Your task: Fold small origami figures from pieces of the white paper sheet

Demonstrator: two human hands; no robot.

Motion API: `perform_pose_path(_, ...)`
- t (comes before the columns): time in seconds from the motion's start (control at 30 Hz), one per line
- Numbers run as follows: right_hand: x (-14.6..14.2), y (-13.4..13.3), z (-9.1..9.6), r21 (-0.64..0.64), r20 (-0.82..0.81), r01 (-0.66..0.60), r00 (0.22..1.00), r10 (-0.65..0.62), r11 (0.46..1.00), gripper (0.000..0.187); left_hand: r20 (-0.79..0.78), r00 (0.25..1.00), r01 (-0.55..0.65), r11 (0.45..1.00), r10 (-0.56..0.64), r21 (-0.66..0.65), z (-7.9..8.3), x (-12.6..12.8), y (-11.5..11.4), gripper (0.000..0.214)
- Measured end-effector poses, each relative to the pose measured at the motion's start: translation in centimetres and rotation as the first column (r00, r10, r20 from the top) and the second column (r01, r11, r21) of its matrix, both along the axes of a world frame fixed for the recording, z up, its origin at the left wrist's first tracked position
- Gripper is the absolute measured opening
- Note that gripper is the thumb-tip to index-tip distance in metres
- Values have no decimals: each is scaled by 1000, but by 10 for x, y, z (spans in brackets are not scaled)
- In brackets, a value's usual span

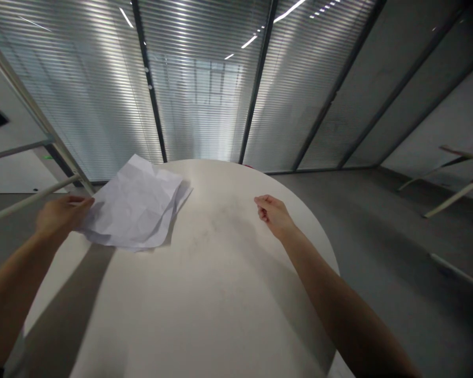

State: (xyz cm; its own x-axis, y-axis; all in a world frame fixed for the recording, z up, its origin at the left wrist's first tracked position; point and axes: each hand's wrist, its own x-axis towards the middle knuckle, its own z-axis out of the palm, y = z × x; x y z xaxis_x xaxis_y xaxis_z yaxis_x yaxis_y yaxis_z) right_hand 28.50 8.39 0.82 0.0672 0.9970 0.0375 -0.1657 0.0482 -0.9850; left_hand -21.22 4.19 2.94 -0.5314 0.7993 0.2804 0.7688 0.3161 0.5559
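My left hand point(65, 214) pinches the left edge of some crumpled white paper sheets point(136, 202), on the left side of the round white table point(205, 294). The sheets overlap, and their right corner stands a little off the surface. To the right, my right hand point(274, 214) hovers above the table with its fingers curled together, apart from the paper. Whether anything small sits between those fingers is hidden.
Glass panels with blinds point(205, 105) rise behind the table. A white metal frame point(31, 202) stands close on the left. Another table's legs point(453, 202) show at the far right, over the grey floor point(370, 226).
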Motion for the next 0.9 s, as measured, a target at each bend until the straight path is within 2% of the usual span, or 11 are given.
perform_pose_path(0.03,0,0,-1,2,6,-5,1000,5,1000,31,-142,986,-100,992,89,-71,2,8,-4,64)
perform_pose_path(0.07,0,0,-1,5,15,-11,1000,11,1000,31,-331,936,-146,988,123,-45,3,20,-8,70)
perform_pose_path(0.13,0,0,-3,9,37,-23,999,22,1000,30,-555,827,-75,996,90,51,4,50,-16,64)
perform_pose_path(0.17,0,-1,-4,9,50,-27,998,27,1000,30,-595,803,-8,998,39,55,2,67,-18,61)
perform_pose_path(0.23,0,-1,-5,9,72,-34,997,33,999,29,-571,804,126,986,-167,-111,-5,98,-20,66)
perform_pose_path(0.27,-1,-2,-5,10,79,-35,996,35,999,29,-513,811,186,955,-281,-230,-10,110,-19,69)
perform_pose_path(0.33,-2,-3,-4,13,89,-35,996,34,999,28,-402,825,246,892,-397,-379,-24,124,-16,72)
perform_pose_path(0.4,-4,-4,-3,14,91,-35,995,33,999,28,-348,812,301,848,-468,-436,-39,125,-12,72)
perform_pose_path(0.57,-7,-5,-3,15,91,-54,994,53,998,28,-320,771,408,813,-550,-416,-61,95,2,74)
perform_pose_path(0.7,-7,-4,-5,17,100,-49,994,47,999,28,-264,746,489,773,-611,-405,-60,74,13,66)
perform_pose_path(0.9,-8,-5,-8,-3,102,-62,993,62,998,26,-240,740,555,773,-628,-309,-45,67,13,58)
